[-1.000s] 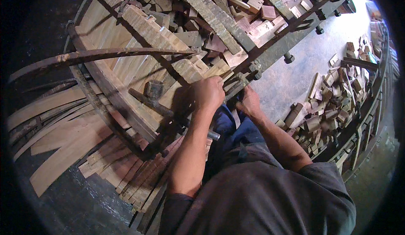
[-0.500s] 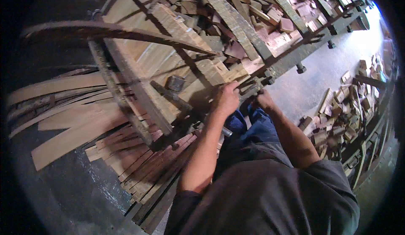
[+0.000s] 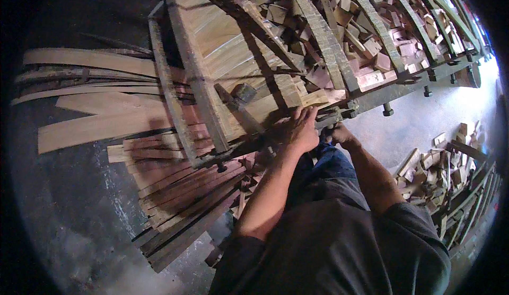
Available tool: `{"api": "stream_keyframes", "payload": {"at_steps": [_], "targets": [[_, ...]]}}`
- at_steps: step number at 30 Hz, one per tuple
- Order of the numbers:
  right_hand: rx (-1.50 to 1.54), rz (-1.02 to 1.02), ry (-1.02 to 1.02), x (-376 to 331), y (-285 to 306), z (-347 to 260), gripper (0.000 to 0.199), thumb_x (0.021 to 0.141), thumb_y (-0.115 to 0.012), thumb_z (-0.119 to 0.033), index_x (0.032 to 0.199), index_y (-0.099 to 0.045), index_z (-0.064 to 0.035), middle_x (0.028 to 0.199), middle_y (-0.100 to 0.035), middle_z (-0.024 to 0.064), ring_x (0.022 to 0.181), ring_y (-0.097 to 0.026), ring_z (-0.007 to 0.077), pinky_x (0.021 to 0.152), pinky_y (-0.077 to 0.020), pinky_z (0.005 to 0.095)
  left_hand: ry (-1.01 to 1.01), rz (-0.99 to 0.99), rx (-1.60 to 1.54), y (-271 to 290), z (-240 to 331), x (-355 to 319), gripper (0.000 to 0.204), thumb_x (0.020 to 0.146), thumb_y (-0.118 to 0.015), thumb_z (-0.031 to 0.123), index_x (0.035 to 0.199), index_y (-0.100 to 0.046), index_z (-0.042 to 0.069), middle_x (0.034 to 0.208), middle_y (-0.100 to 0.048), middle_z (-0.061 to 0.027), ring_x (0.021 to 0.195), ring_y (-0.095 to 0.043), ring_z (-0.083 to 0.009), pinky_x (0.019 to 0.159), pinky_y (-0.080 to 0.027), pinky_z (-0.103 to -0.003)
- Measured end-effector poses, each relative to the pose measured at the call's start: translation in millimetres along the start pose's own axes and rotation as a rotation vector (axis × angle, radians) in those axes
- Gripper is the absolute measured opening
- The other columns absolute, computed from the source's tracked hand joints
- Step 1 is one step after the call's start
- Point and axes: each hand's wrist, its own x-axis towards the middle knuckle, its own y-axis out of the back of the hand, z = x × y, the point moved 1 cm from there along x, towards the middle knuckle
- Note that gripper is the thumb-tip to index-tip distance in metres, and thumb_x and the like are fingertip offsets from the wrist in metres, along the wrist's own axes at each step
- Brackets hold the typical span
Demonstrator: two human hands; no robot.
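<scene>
My left hand (image 3: 303, 133) rests at the near edge of a metal clamping rack (image 3: 371, 103). Its fingers are stretched forward, beside a small pale wood block (image 3: 316, 98). Close by on the right, my right hand (image 3: 342, 135) is closed low at a worn clamp end (image 3: 330, 117); what its fingers hold is hidden. Pale boards (image 3: 222, 46) lie side by side in the rack beneath dark metal bars. On them rests a dark bar (image 3: 238, 112) next to a dark block-shaped piece (image 3: 245, 93).
Many wood offcuts (image 3: 366, 46) fill the space under the rack's slats. Bolts (image 3: 388, 110) stick out along its near edge. Long strips (image 3: 180, 189) and wide boards (image 3: 101, 125) lie at the left. Another offcut heap (image 3: 429, 165) lies on the floor at right.
The view has turned, so the rack appears farther right and slightly lower. My left hand's fingers have straightened from a more curled pose. My right hand remains closed at the clamp end.
</scene>
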Motion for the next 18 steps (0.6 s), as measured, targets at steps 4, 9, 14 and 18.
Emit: {"api": "stream_keyframes", "payload": {"at_steps": [4,9,14,18], "targets": [[0.164,0.234,0.066,-1,-17,2,0.023,0.075,-0.067,-0.01,0.097,-0.062,-0.0049,0.076,-0.063,0.0047,0.063,-0.057,0.0156,0.053,-0.0448,0.031,-0.003,0.152,-0.073,1,-5,-41,0.062,0.078,-0.067,0.007,0.135,-0.045,0.001,0.137,-0.048,-0.0188,0.133,-0.036,-0.0364,0.111,-0.03,-0.042],[0.437,0.588,0.017,-51,-42,-24,0.032,0.077,-0.07,-0.011,0.106,-0.059,-0.0038,0.082,-0.062,0.008,0.067,-0.059,0.0178,0.056,-0.0465,0.0323,0.044,0.279,-0.128,10,-51,-127,0.047,0.081,-0.066,0.009,0.126,-0.056,0.003,0.126,-0.057,-0.0175,0.125,-0.046,-0.0366,0.108,-0.034,-0.043],[0.107,0.633,0.05,-67,-61,16,0.034,0.082,-0.066,-0.016,0.11,-0.057,-0.0003,0.085,-0.062,0.0082,0.075,-0.059,0.0188,0.065,-0.048,0.0325,0.272,0.341,-0.272,1,-98,-200,0.039,0.088,-0.061,0.015,0.124,-0.058,0.001,0.122,-0.06,-0.0211,0.115,-0.055,-0.0372,0.101,-0.042,-0.041],[-0.071,0.369,0.211,-69,-125,-13,0.032,0.087,-0.062,-0.018,0.112,-0.06,0.0032,0.095,-0.065,0.0097,0.082,-0.061,0.0195,0.072,-0.0489,0.0334,0.161,0.288,-0.424,2,-132,-219,0.034,0.087,-0.062,0.014,0.119,-0.062,0.002,0.111,-0.066,-0.0174,0.102,-0.064,-0.0306,0.09,-0.049,-0.037]]}}
